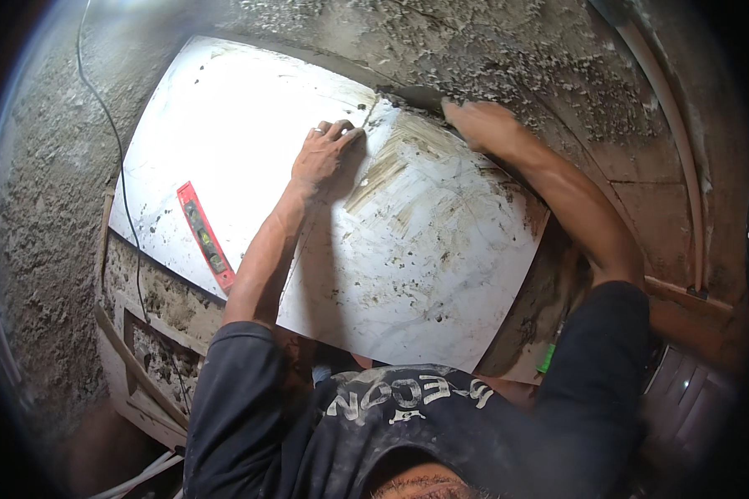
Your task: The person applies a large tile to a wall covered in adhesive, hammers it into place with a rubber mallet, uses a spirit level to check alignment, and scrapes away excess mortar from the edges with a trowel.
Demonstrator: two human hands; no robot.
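Observation:
Two large white tiles lie side by side: a left tile [216,125] under bright glare and a right tile [424,249] smeared with brown mortar. My left hand [320,154], with a ring on one finger, rests near the seam between them, fingers apart and slightly bent, holding nothing. At the far edge, my right hand [484,126] is closed, slightly blurred, round a tool whose grey blade [422,97] looks like a trowel's. The blade lies along the gap between tile and wall; its handle is hidden in my grip.
A red spirit level [205,237] lies on the left tile beside my left forearm. Rough, mortar-covered wall [549,58] rises behind the tiles. A thin black cable [122,158] hangs across the left side. A pipe [678,125] runs down the right; something green [546,358] sits near my right sleeve.

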